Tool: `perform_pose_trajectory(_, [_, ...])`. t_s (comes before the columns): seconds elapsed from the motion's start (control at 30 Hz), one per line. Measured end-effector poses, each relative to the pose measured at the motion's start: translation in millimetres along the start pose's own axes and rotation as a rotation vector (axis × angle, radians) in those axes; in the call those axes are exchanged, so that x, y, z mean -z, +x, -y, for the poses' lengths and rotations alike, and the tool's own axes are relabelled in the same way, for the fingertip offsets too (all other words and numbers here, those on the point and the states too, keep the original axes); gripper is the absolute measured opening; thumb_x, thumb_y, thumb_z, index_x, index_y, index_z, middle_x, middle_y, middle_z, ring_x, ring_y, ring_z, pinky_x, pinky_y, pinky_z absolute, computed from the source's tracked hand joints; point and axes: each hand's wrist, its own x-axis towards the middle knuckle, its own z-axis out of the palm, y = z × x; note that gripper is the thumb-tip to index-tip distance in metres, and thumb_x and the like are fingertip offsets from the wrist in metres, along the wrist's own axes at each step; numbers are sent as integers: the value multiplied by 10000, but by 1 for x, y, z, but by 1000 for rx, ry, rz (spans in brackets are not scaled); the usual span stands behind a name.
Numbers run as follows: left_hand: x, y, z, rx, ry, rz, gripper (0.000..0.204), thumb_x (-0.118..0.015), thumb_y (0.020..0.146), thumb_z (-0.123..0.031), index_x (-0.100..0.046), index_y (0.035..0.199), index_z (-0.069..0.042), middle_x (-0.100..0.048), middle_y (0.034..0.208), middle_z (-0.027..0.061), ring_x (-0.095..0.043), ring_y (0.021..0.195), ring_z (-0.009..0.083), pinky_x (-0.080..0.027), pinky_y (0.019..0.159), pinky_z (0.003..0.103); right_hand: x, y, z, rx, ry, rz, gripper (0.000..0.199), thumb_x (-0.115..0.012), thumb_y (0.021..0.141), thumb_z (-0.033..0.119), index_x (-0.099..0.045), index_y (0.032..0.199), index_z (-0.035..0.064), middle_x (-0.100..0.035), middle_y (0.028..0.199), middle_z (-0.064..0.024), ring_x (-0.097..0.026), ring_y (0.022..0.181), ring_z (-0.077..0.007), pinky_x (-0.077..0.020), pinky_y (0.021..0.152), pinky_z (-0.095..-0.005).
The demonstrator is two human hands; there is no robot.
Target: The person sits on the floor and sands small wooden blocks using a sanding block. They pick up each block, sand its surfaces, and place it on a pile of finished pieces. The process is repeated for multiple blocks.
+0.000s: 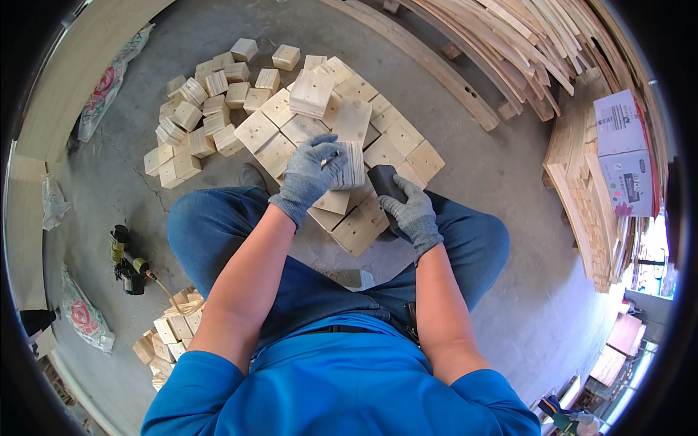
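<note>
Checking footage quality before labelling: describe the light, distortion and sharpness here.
Head view: even daylight, soft shadows; fisheye bends the long boards near the rim, corners black; bright overexposed patch at the lower right; left hand, wood block and right hand sharp.

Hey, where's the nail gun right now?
The nail gun lies on the concrete floor at the person's left, beside the left knee, above a small pile of wood blocks.

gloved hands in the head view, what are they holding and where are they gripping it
The left hand grips a pale square wooden block, stood on edge, by its left side. The right hand grasps a dark block-shaped tool around its lower end.
</note>
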Motion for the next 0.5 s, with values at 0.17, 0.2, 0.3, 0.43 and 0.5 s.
perform_pose_trajectory(0.17, [-9,8,12,52,-158,-98,186,-794,994,-131,-800,1138,-12,-745,1224,123,-713,1109,209,-574,977,336,0,3,-2,-16,32,9,740,-888,875,396,-651,1464,16,-666,1457,-242,-628,1369,-375,-479,1183,-424])
perform_pose_trajectory(0.2, [-10,10,13,74,-195,-123,189,-784,1004,-129,-797,1143,-2,-758,1188,109,-714,1069,187,-573,956,321,0,5,-3,-22,37,10,740,-887,874,398,-652,1464,18,-667,1455,-242,-629,1368,-375,-480,1182,-425])
perform_pose_trajectory(0.3, [-1,18,1,306,-418,-145,181,-754,1031,-123,-791,1127,25,-782,1066,59,-691,957,136,-566,897,290,0,7,-10,3,-11,-30,740,-881,871,402,-655,1457,12,-673,1442,-245,-647,1338,-385,-495,1165,-430])
perform_pose_trajectory(0.43, [7,5,40,217,-357,-257,239,-668,1081,-251,-793,1060,-49,-767,961,101,-686,882,223,-559,849,394,1,5,-4,137,77,-27,711,-889,888,294,-635,1478,-10,-673,1460,-237,-667,1328,-344,-513,1146,-425])
perform_pose_trajectory(0.5, [8,0,53,166,-362,-299,287,-657,1076,-307,-779,1062,-48,-775,1059,150,-706,962,315,-550,914,442,-10,16,-32,137,282,14,713,-873,895,206,-594,1485,-82,-667,1461,-248,-633,1375,-326,-496,1172,-432])
